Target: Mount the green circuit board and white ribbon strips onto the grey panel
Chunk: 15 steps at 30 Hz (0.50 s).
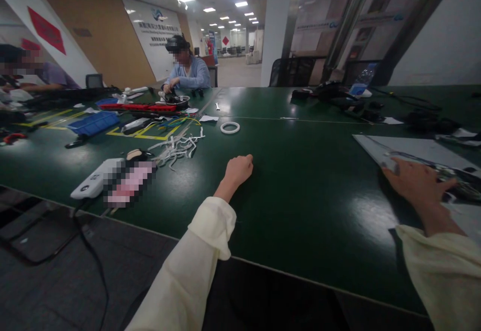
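My left hand (239, 170) rests on the green table in a loose fist, with nothing showing in its fingers. Just beyond it lies a roll of white tape (230, 128). Over the near left corner of a pale grey board (391, 145), my right hand (417, 183) is stretched out with its fingers spread. Dark cables and small parts (453, 175) lie on the board by its fingertips. Whether the right hand touches the board or those parts, I cannot tell.
Left of my left hand are white strips (178, 148), a white power bank (95, 179) with a cable, and a blue bin (93, 123). A small wrench (217, 106) lies farther back. People sit across the table (300, 195) and at far left. Black gear (338, 98) stands back right.
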Each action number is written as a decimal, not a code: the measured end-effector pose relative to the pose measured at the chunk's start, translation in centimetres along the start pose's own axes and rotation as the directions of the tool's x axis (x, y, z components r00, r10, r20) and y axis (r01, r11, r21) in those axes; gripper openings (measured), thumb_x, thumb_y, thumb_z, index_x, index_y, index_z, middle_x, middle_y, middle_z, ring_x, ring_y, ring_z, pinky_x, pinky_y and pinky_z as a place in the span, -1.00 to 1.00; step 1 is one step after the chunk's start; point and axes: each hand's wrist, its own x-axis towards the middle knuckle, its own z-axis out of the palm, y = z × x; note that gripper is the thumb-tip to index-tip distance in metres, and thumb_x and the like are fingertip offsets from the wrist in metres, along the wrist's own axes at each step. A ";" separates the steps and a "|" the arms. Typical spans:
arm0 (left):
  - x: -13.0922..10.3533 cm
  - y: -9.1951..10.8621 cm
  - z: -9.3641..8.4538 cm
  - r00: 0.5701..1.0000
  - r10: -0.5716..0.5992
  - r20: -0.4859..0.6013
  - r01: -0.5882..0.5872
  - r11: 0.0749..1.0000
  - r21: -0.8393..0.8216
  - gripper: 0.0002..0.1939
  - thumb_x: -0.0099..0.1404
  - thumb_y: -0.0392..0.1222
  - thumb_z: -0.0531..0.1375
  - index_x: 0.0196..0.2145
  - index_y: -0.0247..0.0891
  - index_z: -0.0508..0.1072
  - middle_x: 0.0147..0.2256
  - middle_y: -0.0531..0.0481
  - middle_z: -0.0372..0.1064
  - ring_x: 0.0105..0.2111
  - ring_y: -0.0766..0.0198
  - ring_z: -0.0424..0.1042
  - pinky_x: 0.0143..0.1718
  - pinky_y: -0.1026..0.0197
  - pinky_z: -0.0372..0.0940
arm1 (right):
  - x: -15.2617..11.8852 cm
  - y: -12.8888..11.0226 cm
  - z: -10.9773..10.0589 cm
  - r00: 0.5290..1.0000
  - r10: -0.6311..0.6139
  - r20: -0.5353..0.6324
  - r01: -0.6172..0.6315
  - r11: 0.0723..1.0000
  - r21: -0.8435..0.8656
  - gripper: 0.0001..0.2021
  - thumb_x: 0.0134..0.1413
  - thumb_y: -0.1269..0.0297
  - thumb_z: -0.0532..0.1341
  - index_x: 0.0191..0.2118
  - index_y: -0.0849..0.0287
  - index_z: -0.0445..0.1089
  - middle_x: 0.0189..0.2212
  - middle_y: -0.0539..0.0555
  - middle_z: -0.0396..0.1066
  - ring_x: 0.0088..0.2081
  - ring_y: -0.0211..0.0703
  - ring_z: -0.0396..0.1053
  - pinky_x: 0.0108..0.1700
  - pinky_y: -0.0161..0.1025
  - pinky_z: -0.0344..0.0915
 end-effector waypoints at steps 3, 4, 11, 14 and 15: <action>-0.1 0.0 -0.1 1.000 -0.012 0.002 0.012 1.000 0.008 -0.73 0.35 -0.25 -0.13 -0.24 -0.27 0.35 -0.35 -0.06 0.41 -0.36 0.25 0.41 -0.37 0.25 0.23 | 1.5 1.3 1.5 0.997 0.018 -0.072 -0.014 0.998 0.065 -0.44 0.05 -0.08 -0.08 0.09 0.07 0.28 0.09 0.41 0.10 0.10 0.41 -0.07 -0.08 0.40 -0.56; -0.1 0.0 -0.1 1.000 -0.016 0.002 0.016 1.000 0.013 -0.73 0.35 -0.26 -0.13 -0.25 -0.28 0.35 -0.34 -0.07 0.41 -0.36 0.24 0.41 -0.37 0.25 0.24 | 1.9 1.7 1.9 0.995 0.024 -0.094 -0.017 0.997 0.078 -0.39 0.03 -0.14 -0.12 0.08 0.07 0.30 0.08 0.44 0.12 0.09 0.43 -0.06 -0.09 0.39 -0.58; 0.1 -0.2 0.1 1.000 0.003 0.015 -0.003 0.999 0.037 -0.74 0.35 -0.25 -0.13 -0.21 -0.27 0.34 -0.34 -0.09 0.41 -0.34 0.21 0.42 -0.34 0.22 0.25 | 4.1 3.7 3.5 0.990 0.084 -0.113 -0.074 0.993 0.090 -0.12 -0.17 -0.38 -0.27 0.03 0.12 0.35 0.01 0.54 0.15 0.07 0.51 -0.05 -0.12 0.37 -0.59; 0.2 -0.2 0.2 1.000 0.010 0.015 -0.011 0.998 0.064 -0.74 0.34 -0.26 -0.13 -0.19 -0.27 0.32 -0.33 -0.09 0.41 -0.33 0.19 0.42 -0.33 0.21 0.25 | 4.4 4.1 3.5 0.988 0.104 -0.111 -0.098 0.993 0.061 -0.14 -0.13 -0.35 -0.29 0.02 0.13 0.36 0.00 0.55 0.16 0.07 0.49 -0.05 -0.11 0.36 -0.58; 0.3 -0.2 0.2 1.000 0.015 0.017 -0.016 0.998 0.065 -0.74 0.34 -0.26 -0.13 -0.18 -0.27 0.32 -0.34 -0.09 0.41 -0.33 0.19 0.42 -0.33 0.21 0.24 | 4.3 4.2 3.4 0.988 0.103 -0.118 -0.096 0.994 0.059 -0.12 -0.12 -0.37 -0.31 0.02 0.14 0.36 -0.01 0.55 0.16 0.07 0.50 -0.04 -0.11 0.36 -0.57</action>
